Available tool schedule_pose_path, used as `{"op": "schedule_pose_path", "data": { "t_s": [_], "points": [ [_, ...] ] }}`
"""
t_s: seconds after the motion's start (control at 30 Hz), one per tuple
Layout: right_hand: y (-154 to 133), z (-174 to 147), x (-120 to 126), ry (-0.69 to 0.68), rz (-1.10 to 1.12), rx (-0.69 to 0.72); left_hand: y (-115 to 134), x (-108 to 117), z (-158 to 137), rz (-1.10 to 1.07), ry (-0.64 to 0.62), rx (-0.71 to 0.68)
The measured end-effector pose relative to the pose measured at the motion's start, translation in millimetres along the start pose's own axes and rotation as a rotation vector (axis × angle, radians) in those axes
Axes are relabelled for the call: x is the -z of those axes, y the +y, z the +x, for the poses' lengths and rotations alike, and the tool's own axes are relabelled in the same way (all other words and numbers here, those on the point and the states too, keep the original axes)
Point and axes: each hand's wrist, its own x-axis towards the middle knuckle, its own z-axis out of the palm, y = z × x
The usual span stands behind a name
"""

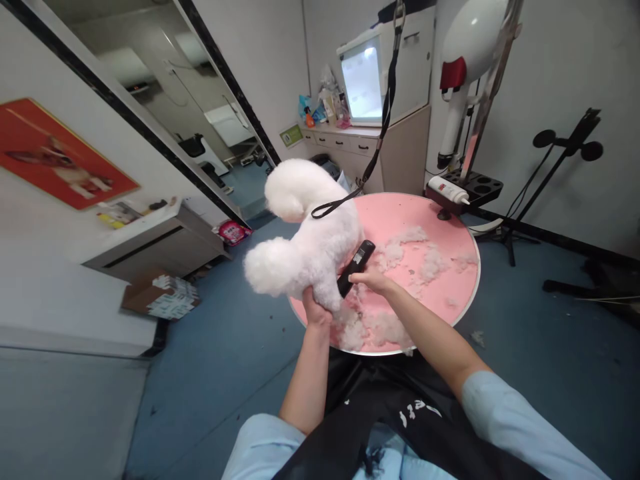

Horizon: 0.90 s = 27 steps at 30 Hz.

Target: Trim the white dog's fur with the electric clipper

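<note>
In mid-frame the dog (pixel 320 247) is white all over, with the hair clipper (pixel 368 251) at its side black with a pale label. The grooming table (pixel 390 213) is pink, edged in white and blotched with whitish fur clumps (pixel 431 265). The lead (pixel 373 163) is black, the floor (pixel 215 387) blue. Lower down, light blue sleeves (pixel 520 413) flank a black apron (pixel 450 437) with white lettering. At upper left hangs a red-orange poster (pixel 30 137); at upper right, a white dryer (pixel 475 37) bears a red patch.
</note>
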Motion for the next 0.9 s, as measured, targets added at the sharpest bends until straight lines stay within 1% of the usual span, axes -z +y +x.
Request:
{"op": "schedule_pose_path", "data": {
  "t_s": [0.07,0.17,0.23,0.33,0.4,0.47,0.53,0.6,0.67,0.73,0.8,0.87,0.9],
  "points": [
    [-1,1,3,0.045,0.050,0.007,-2,2,0,-0.014,0.021,0.020],
    [-2,4,0,0.156,0.207,0.084,-3,2,0,-0.024,0.039,0.014],
    [1,5,-5,0.143,0.199,0.069,-3,1,0,-0.029,0.035,0.017],
    [8,4,-10,0.090,0.107,-0.028,-2,1,0,-0.032,-0.002,0.077],
    [9,2,-9,0.081,0.094,-0.070,-2,1,-1,-0.022,-0.017,0.108],
    [6,2,-7,0.117,0.136,-0.053,-1,0,-1,-0.015,0.010,0.100],
    [1,3,-5,0.179,0.200,0.004,-1,-1,-2,-0.019,0.057,0.059],
    [-2,4,-7,0.199,0.212,0.038,0,-3,-3,-0.030,0.078,0.024],
    [-1,3,-10,0.182,0.154,0.023,0,-4,-3,-0.036,0.069,0.013],
    [3,0,-13,0.161,0.091,0.003,-1,-4,-3,-0.037,0.053,0.036],
    [5,-4,-12,0.121,0.040,-0.022,-2,-2,-3,-0.043,0.031,0.065],
    [4,-7,-10,0.072,-0.018,-0.067,-3,-1,-2,-0.052,0.016,0.066],
    [2,-8,-9,0.076,-0.037,-0.076,-4,0,-1,-0.054,0.013,0.056]
  ]
}}
